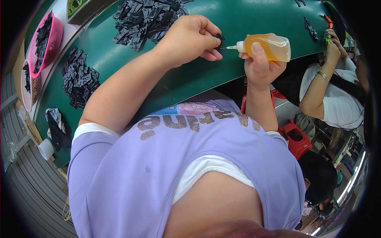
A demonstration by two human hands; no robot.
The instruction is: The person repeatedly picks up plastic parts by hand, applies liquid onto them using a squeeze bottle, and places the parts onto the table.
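Note:
Over the green table, my left hand pinches a small black plastic piece between thumb and fingers. Most of that piece is hidden by the fingertips. My right hand is wrapped round a squeeze bottle of amber liquid, lying on its side in the grip. Its white nozzle ends in a thin needle that points left, right at the black piece; whether the two touch, I cannot tell. Beyond my left wrist lies a big heap of flat black pieces. A smaller heap of similar pieces sits left of my forearm.
At the far left, a pink basket and a paler perforated basket hold black pieces. A dark cloth lies at the table's left end. On the right, a co-worker's hands hold something colourful near several loose black pieces. Red stool below.

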